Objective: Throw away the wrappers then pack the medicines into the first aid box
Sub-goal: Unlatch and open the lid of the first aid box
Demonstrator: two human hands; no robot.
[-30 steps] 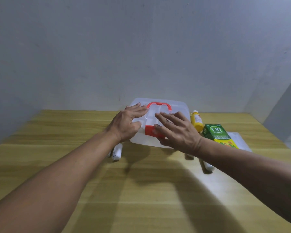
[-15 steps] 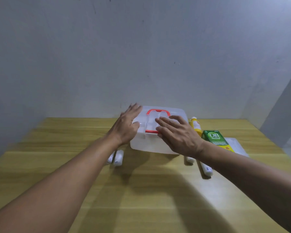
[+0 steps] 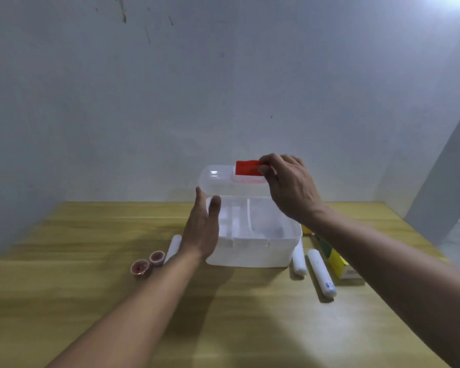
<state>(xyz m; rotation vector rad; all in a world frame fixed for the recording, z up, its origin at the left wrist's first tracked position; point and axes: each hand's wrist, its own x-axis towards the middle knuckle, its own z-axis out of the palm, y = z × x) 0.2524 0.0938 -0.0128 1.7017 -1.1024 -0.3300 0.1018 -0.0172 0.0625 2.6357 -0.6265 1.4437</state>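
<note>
The clear first aid box (image 3: 250,254) stands open at the middle of the wooden table, its divided inside showing. Its lid (image 3: 223,181) is raised upright at the back. My right hand (image 3: 290,189) pinches the red latch (image 3: 247,167) at the lid's top edge. My left hand (image 3: 201,229) rests flat against the box's left wall, fingers apart, holding nothing. Two white rolls (image 3: 320,272) lie right of the box, and a third white roll (image 3: 172,247) lies at its left. A green and yellow medicine carton (image 3: 335,258) is partly hidden under my right forearm.
Two small pink tape rolls (image 3: 148,262) sit left of the box. A grey wall stands close behind the table (image 3: 77,288). A pale panel or door rises at the far right.
The lid went from closed to raised upright, lifted by my right hand on the red latch. My left hand slid from the lid top to the box's left side. The camera view tilted lower.
</note>
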